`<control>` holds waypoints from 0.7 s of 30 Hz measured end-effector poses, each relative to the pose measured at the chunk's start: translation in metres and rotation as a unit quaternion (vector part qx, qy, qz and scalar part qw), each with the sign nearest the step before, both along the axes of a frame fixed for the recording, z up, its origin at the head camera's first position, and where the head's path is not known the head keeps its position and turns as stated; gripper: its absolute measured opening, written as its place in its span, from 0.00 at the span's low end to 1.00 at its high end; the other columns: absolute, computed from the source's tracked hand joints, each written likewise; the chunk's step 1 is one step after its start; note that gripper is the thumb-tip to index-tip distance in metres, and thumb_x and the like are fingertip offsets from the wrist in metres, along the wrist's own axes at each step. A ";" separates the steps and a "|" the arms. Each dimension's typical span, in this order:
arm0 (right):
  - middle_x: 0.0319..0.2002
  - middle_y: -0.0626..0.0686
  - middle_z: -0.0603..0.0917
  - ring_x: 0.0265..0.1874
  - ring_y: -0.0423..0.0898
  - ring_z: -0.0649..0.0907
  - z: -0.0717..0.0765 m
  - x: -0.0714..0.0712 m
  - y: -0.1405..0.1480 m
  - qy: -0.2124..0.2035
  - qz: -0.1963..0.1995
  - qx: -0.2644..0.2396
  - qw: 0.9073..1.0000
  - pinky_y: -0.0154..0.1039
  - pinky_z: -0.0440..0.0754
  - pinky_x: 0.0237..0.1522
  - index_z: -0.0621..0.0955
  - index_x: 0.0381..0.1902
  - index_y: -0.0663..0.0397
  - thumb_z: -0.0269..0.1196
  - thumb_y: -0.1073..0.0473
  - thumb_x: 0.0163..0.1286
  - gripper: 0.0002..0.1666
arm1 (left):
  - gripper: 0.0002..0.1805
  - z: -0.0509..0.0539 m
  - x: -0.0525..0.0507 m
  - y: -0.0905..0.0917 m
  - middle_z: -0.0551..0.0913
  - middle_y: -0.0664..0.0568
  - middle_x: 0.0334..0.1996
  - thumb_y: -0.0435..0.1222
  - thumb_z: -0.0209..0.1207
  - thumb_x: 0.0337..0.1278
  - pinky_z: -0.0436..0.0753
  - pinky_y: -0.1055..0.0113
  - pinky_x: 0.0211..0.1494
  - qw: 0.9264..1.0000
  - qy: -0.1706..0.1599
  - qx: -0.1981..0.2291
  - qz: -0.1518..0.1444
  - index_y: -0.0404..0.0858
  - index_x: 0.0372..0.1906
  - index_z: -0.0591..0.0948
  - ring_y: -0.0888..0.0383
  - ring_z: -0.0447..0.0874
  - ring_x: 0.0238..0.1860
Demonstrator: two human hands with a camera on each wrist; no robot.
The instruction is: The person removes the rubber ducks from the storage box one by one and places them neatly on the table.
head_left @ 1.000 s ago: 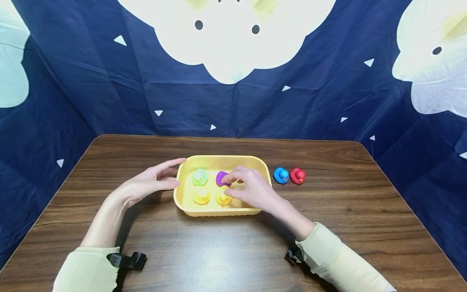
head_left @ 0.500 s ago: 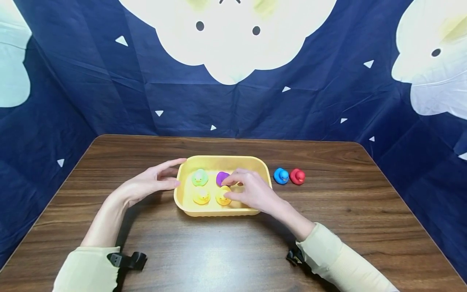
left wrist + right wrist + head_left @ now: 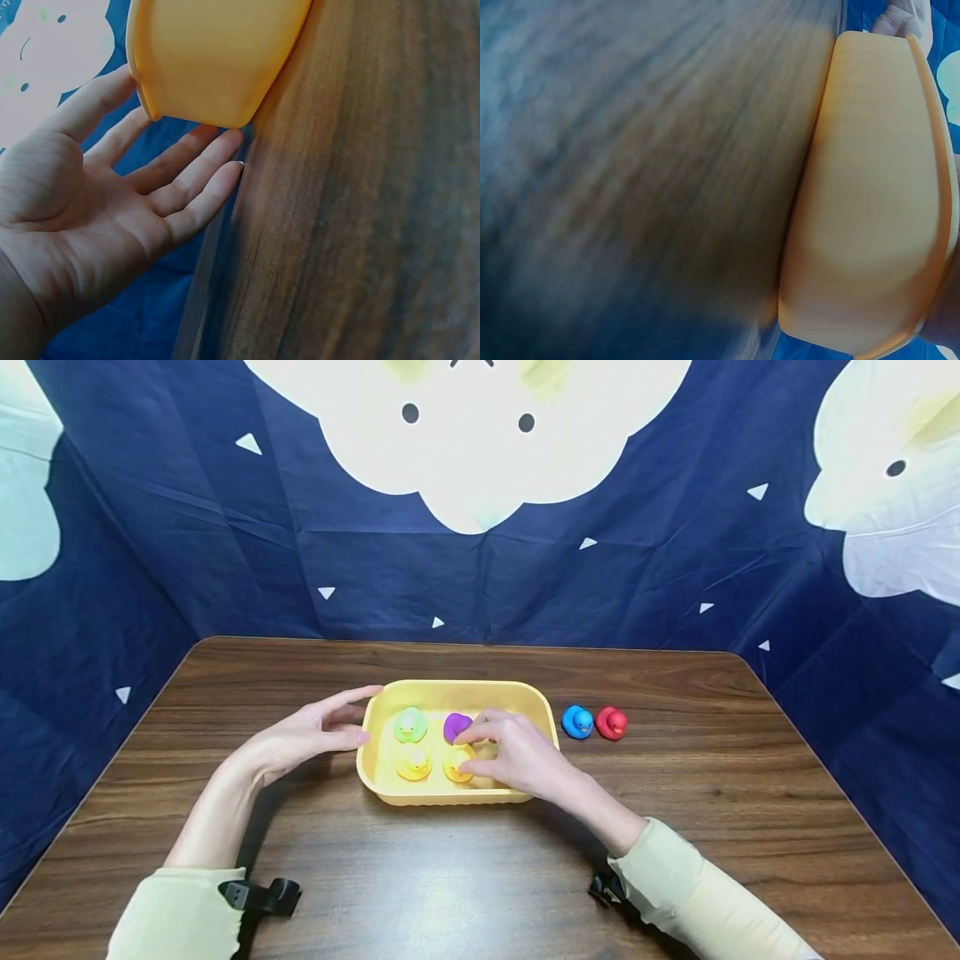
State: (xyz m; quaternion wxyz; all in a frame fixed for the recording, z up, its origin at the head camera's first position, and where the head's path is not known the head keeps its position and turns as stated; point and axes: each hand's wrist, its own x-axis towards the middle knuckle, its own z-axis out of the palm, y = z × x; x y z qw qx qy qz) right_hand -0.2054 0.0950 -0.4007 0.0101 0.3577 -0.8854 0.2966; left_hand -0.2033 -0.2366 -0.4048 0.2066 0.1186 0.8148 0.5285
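Note:
A yellow tray (image 3: 450, 797) holds a green duck (image 3: 410, 725), a purple duck (image 3: 457, 727) and two yellow ducks, one at the front left (image 3: 414, 762) and one at the front right (image 3: 454, 765). My right hand (image 3: 521, 756) reaches over the tray's right part, its thumb and index finger pinching the front-right yellow duck beside the purple one. My left hand (image 3: 300, 737) lies against the tray's left end with its fingers extended. In the left wrist view, that hand (image 3: 112, 195) has its palm showing and its fingertips at the tray (image 3: 217, 60). The right wrist view mostly shows the tray's outer wall (image 3: 870, 180).
A blue duck (image 3: 577, 722) and a red duck (image 3: 612, 723) stand side by side on the wooden table (image 3: 450, 877), just right of the tray. Dark blue cloth (image 3: 375, 577) with white shapes hangs behind the table and at both sides.
My right index finger has moved off the purple duck toward me, down to the front-right yellow duck, and closer to the thumb. My left hand and the tray stay in place.

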 end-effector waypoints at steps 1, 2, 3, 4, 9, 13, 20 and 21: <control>0.41 0.48 0.89 0.39 0.46 0.85 0.000 0.000 0.000 0.002 0.000 0.004 1.000 0.34 0.78 0.39 0.91 0.47 0.48 0.80 0.52 0.56 0.20 | 0.39 0.000 0.000 0.000 0.70 0.38 0.74 0.43 0.63 0.69 0.73 0.51 0.70 1.000 0.000 0.000 0.000 0.53 0.80 0.60 0.41 0.70 0.73; 0.41 0.47 0.89 0.39 0.46 0.85 0.000 0.000 0.000 0.005 0.000 0.008 1.000 0.34 0.78 0.40 0.91 0.47 0.48 0.80 0.52 0.56 0.20 | 0.39 0.000 0.000 0.000 0.70 0.38 0.74 0.43 0.63 0.69 0.73 0.51 0.70 1.000 0.000 0.000 0.000 0.53 0.80 0.60 0.41 0.70 0.73; 0.41 0.47 0.89 0.39 0.46 0.85 0.000 0.000 -0.001 0.007 0.001 0.011 1.000 0.35 0.78 0.40 0.91 0.47 0.47 0.80 0.52 0.56 0.20 | 0.39 0.000 0.000 0.000 0.71 0.38 0.73 0.43 0.62 0.69 0.73 0.51 0.70 1.000 0.000 0.000 0.000 0.53 0.80 0.60 0.41 0.70 0.73; 0.41 0.47 0.89 0.38 0.45 0.85 0.000 0.000 -0.001 0.010 0.001 0.015 1.000 0.35 0.78 0.40 0.91 0.46 0.47 0.80 0.51 0.56 0.20 | 0.39 0.000 0.001 0.000 0.71 0.38 0.73 0.43 0.62 0.69 0.73 0.51 0.70 1.000 0.000 0.000 0.000 0.53 0.80 0.60 0.41 0.70 0.73; 0.40 0.47 0.88 0.36 0.45 0.84 0.001 0.001 -0.001 0.008 0.000 0.034 0.999 0.36 0.76 0.40 0.91 0.45 0.46 0.80 0.49 0.57 0.19 | 0.39 0.000 0.001 0.000 0.71 0.38 0.73 0.42 0.63 0.69 0.75 0.58 0.67 1.000 0.001 0.005 0.001 0.52 0.80 0.61 0.41 0.70 0.73; 0.39 0.47 0.87 0.34 0.45 0.83 0.001 0.002 0.000 0.004 0.002 0.038 0.999 0.34 0.75 0.38 0.91 0.46 0.45 0.79 0.49 0.57 0.19 | 0.39 -0.001 0.000 0.000 0.71 0.38 0.73 0.41 0.63 0.69 0.75 0.63 0.65 1.000 0.002 0.011 0.001 0.51 0.80 0.61 0.41 0.70 0.73; 0.39 0.46 0.87 0.34 0.45 0.82 0.002 0.002 -0.001 0.007 0.001 0.047 0.999 0.33 0.74 0.38 0.91 0.47 0.45 0.79 0.49 0.58 0.19 | 0.39 -0.001 -0.001 0.000 0.72 0.38 0.73 0.41 0.62 0.69 0.75 0.57 0.67 1.000 0.004 0.010 0.000 0.52 0.80 0.61 0.41 0.70 0.73; 0.39 0.46 0.87 0.34 0.45 0.82 0.002 0.002 -0.001 0.006 0.001 0.048 0.999 0.33 0.74 0.38 0.91 0.47 0.45 0.79 0.49 0.58 0.19 | 0.39 -0.001 -0.001 0.000 0.72 0.38 0.73 0.41 0.62 0.69 0.75 0.58 0.67 1.000 0.004 0.011 0.000 0.52 0.80 0.61 0.41 0.70 0.73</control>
